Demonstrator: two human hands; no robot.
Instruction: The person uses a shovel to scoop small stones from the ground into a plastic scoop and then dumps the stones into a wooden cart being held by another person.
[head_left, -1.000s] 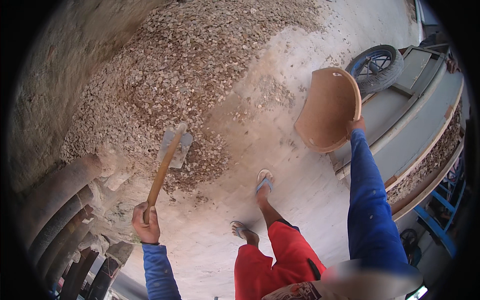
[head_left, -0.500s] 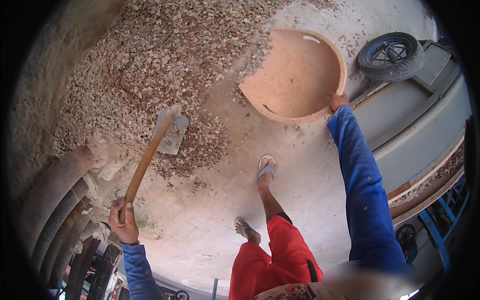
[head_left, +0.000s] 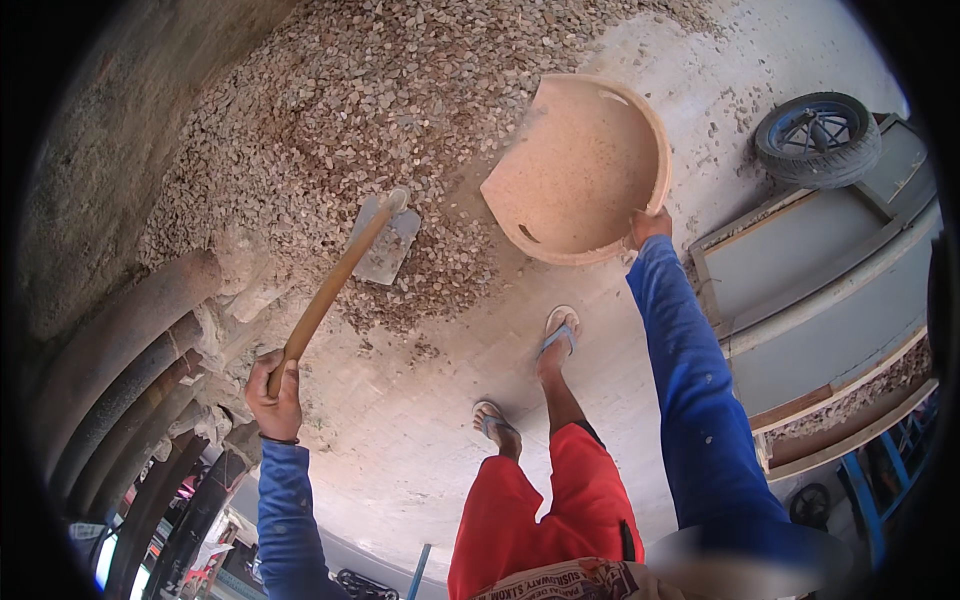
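Observation:
My left hand (head_left: 274, 394) is closed round the end of a hoe's wooden handle (head_left: 330, 300). The hoe's flat grey blade (head_left: 385, 245) rests on the near edge of a gravel pile (head_left: 330, 140). At the right, my right hand (head_left: 651, 226) grips the rim of a tan, round-backed scoop pan (head_left: 590, 165) with slots cut near its rim. Its straight open side faces the gravel, and only dust shows inside it. The fingers of my right hand are partly hidden by the rim.
A small wheel with a black tyre (head_left: 817, 140) lies at the far right, on or against grey framed panels (head_left: 800, 260). Thick curved logs or pipes (head_left: 140, 330) stand at the left. My sandalled feet (head_left: 560, 335) are on the dusty pale floor (head_left: 400, 440).
The scoop pan has shifted left toward the gravel, away from the wheel, with my right hand still on its rim. The view has moved a little; the hoe stays on the pile.

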